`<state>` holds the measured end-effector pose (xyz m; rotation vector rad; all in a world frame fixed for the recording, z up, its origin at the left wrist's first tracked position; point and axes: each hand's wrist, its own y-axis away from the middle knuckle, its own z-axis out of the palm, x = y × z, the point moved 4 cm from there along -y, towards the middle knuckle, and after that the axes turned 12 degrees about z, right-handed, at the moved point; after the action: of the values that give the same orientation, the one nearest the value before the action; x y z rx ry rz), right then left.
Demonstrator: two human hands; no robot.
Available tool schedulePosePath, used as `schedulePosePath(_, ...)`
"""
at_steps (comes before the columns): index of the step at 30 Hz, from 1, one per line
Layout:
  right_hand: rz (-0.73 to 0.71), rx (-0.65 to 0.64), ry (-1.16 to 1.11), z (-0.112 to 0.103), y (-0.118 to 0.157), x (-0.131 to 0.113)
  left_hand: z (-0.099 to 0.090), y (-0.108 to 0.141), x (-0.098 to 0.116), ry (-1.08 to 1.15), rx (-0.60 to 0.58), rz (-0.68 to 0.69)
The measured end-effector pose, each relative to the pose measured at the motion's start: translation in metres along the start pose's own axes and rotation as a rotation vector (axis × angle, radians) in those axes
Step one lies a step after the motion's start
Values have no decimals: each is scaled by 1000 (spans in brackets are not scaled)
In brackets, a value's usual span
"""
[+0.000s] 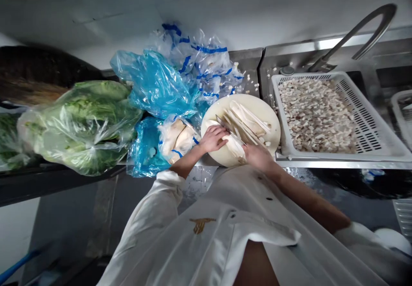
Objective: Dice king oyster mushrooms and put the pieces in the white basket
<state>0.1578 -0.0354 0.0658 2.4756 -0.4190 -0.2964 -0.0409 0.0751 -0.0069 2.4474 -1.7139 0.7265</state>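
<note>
On a round white cutting board [273, 120] lies a pale, thick-stemmed mushroom [235, 147], which looks like a king oyster mushroom. My left hand [215, 138] presses down on it with curled fingers. My right hand [258, 156] is closed around a knife, its handle hidden in the fist. The thin dark blade of the knife [222, 122] runs along the mushroom towards my left fingers. Behind the blade, long mushroom slices [247, 119] are piled on the board.
Right of the board, a white slotted basket [383, 146] holds diced mushroom [317, 116] beneath a curved faucet [370, 28]. To the left are a clear bag of whole mushrooms [177, 138], blue plastic bags [157, 84] and bagged leafy greens [86, 125]. Crumpled clear wrappers [209, 62] lie behind.
</note>
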Motion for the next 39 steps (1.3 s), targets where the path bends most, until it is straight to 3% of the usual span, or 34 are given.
schedulePosePath(8, 33, 48, -3, -6, 7, -2, -5, 3, -6, 16, 5, 74)
schedulePosePath(16, 106, -4, 20, 22, -4, -4, 11, 11, -16, 38, 118, 31)
schedulePosePath(21, 48, 80, 33, 16, -1, -6, 7, 8, -15, 34, 102, 82)
schedulePosePath(25, 109, 47, -2, 10, -8, -21, 4, 6, -13, 19, 125, 80)
schedulePosePath(28, 72, 53, -41, -5, -12, -32, -3, 5, -12, -16, 82, 125)
schedulePosePath(32, 63, 89, -14, -19, 11, -22, -13, 7, -18, -83, 42, 128)
schedulePosePath(36, 59, 63, 31, -10, 32, -9, -8, 13, -22, -44, 87, 76)
schedulePosePath(39, 58, 12, 36, 0, 20, -20, 1, 18, -23, -17, 157, 19)
